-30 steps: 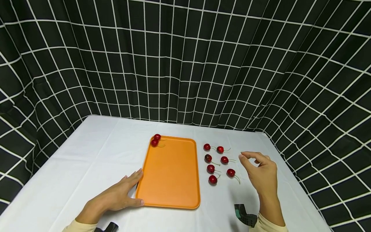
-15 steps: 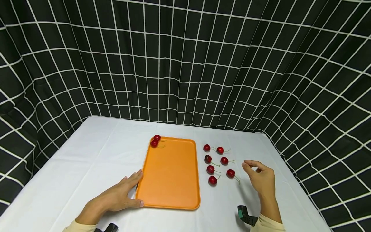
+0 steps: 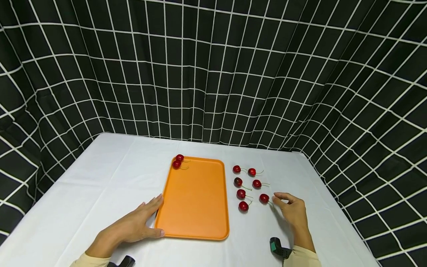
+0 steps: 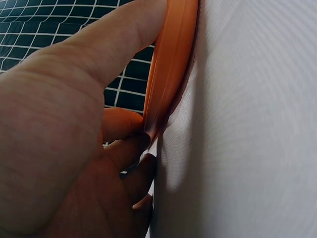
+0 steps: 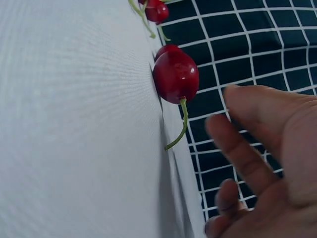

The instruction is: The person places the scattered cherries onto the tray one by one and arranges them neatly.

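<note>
Head view: your left hand [image 3: 135,221] touches the orange tray [image 3: 193,200] at its left edge and near-left corner, fingers straight; light pressure there should steady it. Your right hand [image 3: 293,211] holds nothing, thumb and index slightly parted beside the near-right cherry [image 3: 264,198], which lies on the surface [image 3: 247,246] right of the tray. Pinch its stem [image 5: 185,119] gently, then lift straight up to avoid rolling it.

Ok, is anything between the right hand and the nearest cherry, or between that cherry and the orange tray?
Nothing visible blocks the right hand from the nearest cherry. Between that cherry and the orange tray, two other cherries lie on the white cloth.
</note>
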`<act>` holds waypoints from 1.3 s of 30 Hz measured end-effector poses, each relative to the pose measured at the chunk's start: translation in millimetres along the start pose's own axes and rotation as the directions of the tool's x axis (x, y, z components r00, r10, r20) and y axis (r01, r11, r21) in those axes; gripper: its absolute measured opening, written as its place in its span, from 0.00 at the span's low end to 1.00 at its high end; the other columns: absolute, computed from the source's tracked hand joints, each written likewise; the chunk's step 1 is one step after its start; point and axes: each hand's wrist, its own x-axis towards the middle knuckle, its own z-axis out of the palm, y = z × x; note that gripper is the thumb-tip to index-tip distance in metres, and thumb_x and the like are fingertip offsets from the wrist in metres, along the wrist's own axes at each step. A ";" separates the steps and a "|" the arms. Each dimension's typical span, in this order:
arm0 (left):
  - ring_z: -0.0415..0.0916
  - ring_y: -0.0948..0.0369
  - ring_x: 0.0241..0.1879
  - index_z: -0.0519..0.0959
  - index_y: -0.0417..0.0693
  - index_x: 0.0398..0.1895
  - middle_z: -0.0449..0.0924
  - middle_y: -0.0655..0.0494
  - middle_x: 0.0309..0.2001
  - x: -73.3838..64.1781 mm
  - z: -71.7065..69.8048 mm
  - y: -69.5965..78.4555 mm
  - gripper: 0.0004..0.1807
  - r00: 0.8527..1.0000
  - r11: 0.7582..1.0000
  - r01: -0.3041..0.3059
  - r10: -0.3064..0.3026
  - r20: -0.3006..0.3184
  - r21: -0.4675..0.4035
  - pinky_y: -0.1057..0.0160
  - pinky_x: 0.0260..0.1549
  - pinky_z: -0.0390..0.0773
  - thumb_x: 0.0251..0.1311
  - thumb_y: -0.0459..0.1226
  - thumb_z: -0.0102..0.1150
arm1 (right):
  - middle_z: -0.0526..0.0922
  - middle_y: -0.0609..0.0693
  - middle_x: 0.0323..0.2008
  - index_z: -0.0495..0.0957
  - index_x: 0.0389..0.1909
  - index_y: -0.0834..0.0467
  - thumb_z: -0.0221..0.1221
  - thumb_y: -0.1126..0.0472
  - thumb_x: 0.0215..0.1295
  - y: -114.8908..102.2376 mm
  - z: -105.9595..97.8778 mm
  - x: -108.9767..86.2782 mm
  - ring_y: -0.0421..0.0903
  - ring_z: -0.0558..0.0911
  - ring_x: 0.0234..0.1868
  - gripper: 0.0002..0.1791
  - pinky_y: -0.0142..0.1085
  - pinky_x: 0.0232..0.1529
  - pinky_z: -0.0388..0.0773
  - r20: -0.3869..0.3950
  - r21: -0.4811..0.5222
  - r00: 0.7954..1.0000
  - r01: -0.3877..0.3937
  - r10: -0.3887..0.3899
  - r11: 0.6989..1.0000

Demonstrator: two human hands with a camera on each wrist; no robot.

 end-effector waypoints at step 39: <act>0.38 0.35 0.70 0.54 0.47 0.75 0.44 0.53 0.76 -3.1 0.7 1.3 0.59 1.000 0.999 0.007 -0.007 0.001 -0.034 0.36 0.65 0.41 0.44 0.63 0.68 | 0.85 0.51 0.42 0.88 0.38 0.56 0.68 0.57 0.58 -14.9 3.1 -2.2 0.44 0.72 0.40 0.09 0.33 0.32 0.69 -0.012 0.092 1.000 -0.009 0.010 0.996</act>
